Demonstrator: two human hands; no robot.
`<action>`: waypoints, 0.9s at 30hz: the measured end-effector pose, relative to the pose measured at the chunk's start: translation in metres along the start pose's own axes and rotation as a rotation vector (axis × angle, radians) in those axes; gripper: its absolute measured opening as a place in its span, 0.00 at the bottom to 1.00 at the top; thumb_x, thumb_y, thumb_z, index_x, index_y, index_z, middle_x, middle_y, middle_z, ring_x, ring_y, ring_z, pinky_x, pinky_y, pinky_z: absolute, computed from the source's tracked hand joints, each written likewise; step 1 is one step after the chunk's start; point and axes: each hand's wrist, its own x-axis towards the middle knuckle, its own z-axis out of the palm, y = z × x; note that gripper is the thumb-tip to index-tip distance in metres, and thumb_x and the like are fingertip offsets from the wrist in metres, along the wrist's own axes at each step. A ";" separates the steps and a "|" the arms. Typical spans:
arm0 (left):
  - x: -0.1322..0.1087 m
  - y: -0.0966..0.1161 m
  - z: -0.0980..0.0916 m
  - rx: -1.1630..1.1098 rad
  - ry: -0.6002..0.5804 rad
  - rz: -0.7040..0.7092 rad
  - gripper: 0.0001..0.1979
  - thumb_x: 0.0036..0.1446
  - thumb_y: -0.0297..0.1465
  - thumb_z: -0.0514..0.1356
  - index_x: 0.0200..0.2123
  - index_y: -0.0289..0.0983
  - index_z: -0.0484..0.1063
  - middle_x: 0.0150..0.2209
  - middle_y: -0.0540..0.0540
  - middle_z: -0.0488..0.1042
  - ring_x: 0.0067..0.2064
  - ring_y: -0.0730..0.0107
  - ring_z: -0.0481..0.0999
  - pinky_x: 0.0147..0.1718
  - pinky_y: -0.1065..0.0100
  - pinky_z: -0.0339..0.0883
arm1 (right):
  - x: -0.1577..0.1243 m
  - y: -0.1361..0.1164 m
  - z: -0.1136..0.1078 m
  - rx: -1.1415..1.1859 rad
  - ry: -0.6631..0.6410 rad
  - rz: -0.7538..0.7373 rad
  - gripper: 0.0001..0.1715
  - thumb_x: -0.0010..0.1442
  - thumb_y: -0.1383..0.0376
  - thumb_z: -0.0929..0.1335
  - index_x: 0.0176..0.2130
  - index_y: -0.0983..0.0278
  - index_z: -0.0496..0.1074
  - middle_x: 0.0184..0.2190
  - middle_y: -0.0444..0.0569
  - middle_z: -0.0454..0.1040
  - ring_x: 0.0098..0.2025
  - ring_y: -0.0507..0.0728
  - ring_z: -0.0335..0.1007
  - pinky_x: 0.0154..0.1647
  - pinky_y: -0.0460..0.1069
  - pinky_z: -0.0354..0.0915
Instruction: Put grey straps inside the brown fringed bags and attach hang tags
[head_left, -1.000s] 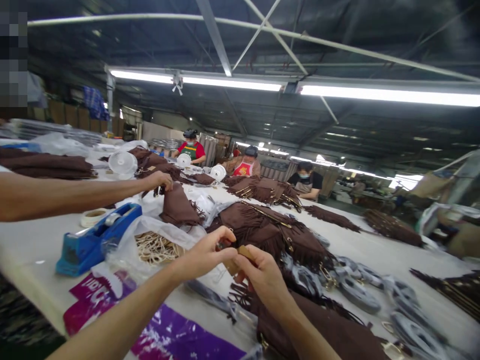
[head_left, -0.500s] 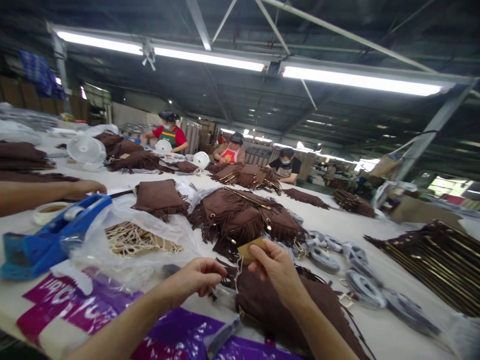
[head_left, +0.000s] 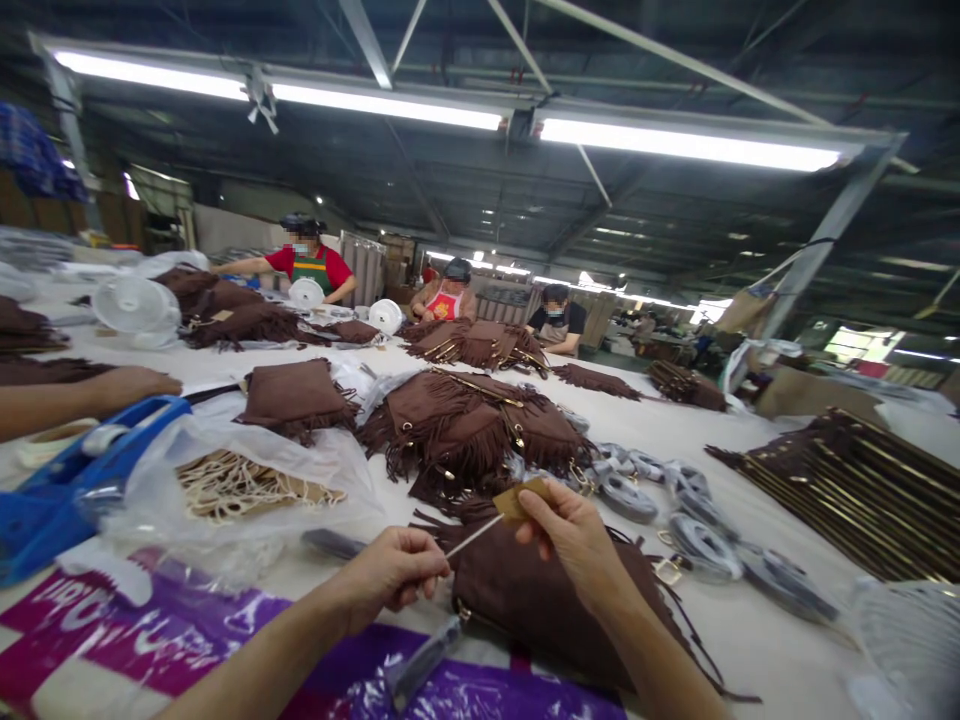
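Note:
Between thumb and fingers of my right hand [head_left: 559,515] is a tan hang tag [head_left: 517,499]. Its white string [head_left: 474,536] runs taut down to my left hand [head_left: 411,568], whose fingers pinch the other end. Under both hands lies a dark brown bag [head_left: 547,600], with fringe spreading past its edges and a gold clasp at its right side. A bag strap end in grey wrapping [head_left: 424,655] rests in front of it on purple plastic [head_left: 300,660]. To the left, an open clear bag [head_left: 300,445] holds more tan tags [head_left: 255,485] with strings.
A blue tape dispenser [head_left: 97,470] stands at left, beside another person's arm [head_left: 90,395]. Fringed brown bags [head_left: 472,425] are piled ahead. Wrapped strap coils [head_left: 626,495] and a stack of zippered brown pieces [head_left: 840,490] lie to the right. Several co-workers [head_left: 315,265] are across the table.
My left hand has taken hold of the tag's string, which hung loose before and is now stretched tight. The tag has moved slightly right. The whole view has shifted a little.

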 end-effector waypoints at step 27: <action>0.022 0.037 -0.018 0.639 0.072 0.386 0.08 0.60 0.32 0.51 0.32 0.38 0.67 0.24 0.53 0.66 0.28 0.70 0.67 0.29 0.71 0.60 | 0.023 0.011 0.036 -0.282 -0.278 -0.174 0.12 0.58 0.61 0.66 0.27 0.63 0.73 0.24 0.42 0.70 0.29 0.53 0.64 0.32 0.46 0.59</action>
